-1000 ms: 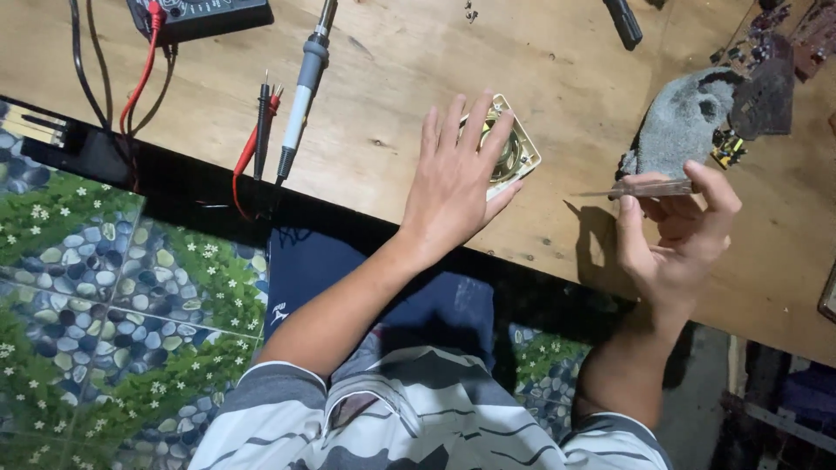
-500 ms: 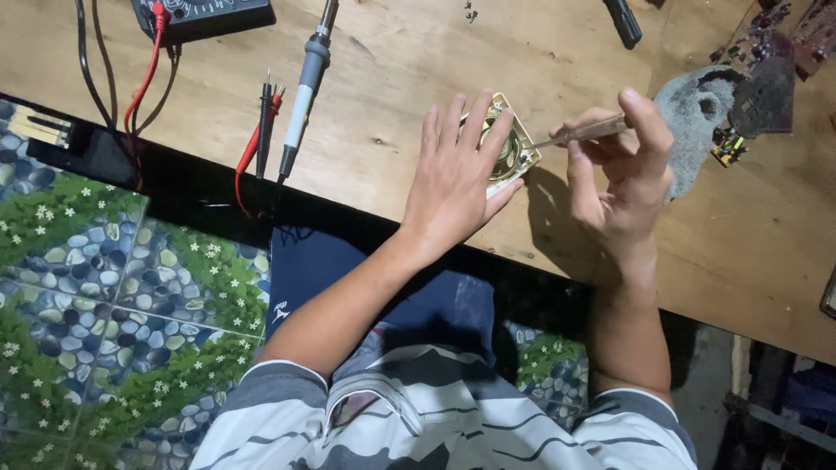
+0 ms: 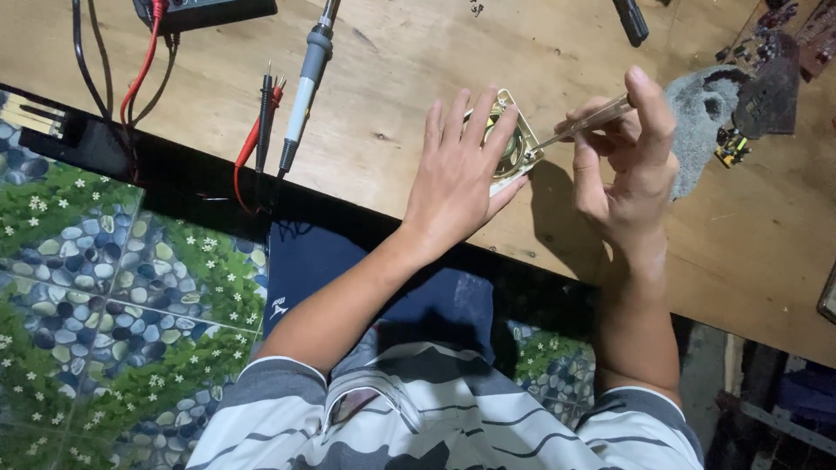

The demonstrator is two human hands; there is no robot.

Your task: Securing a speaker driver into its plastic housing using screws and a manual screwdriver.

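My left hand [image 3: 457, 174] lies flat, fingers spread, on a small square cream-coloured device [image 3: 515, 150] with a round metal part inside, pressing it to the wooden table [image 3: 392, 78]. My right hand [image 3: 623, 161] grips a thin screwdriver with a clear handle [image 3: 585, 122]. Its tip reaches the right edge of the device. Most of the device is hidden under my left fingers.
A soldering iron with a grey handle [image 3: 305, 83] and red and black probes [image 3: 261, 113] lie at the left. A black meter [image 3: 205, 10] sits at the top edge. A grey cloth [image 3: 710, 113] and circuit boards [image 3: 771, 83] lie at the right. Patterned floor shows below.
My right hand has moved left from the grey cloth with the screwdriver and brought its tip to the device. My left hand has stayed on the device.
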